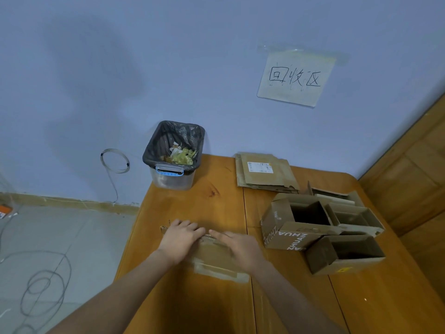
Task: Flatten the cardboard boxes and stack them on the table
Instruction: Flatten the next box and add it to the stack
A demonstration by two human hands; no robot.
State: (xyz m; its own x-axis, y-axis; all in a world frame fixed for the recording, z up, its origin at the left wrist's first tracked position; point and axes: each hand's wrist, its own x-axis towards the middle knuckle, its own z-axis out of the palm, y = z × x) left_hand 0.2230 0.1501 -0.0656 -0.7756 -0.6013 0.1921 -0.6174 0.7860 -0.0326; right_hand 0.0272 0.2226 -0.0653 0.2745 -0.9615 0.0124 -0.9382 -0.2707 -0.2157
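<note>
1. Far left on the bench (192, 309): a lined bin (173, 154) at the back edge.
2. Centre: left hand (181, 239) and right hand (238, 249), fingers straight, pressing flat on a collapsed box (216, 263), fingertips nearly meeting.
3. Behind, to the right: flattened stack (265, 173) by the wall.
4. Far right: open boxes (320, 232) clustered, upright.

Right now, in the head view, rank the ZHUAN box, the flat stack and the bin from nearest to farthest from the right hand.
1. ZHUAN box, just right of the right hand.
2. Flat stack, at the table's far edge.
3. Bin, far left corner.
</note>
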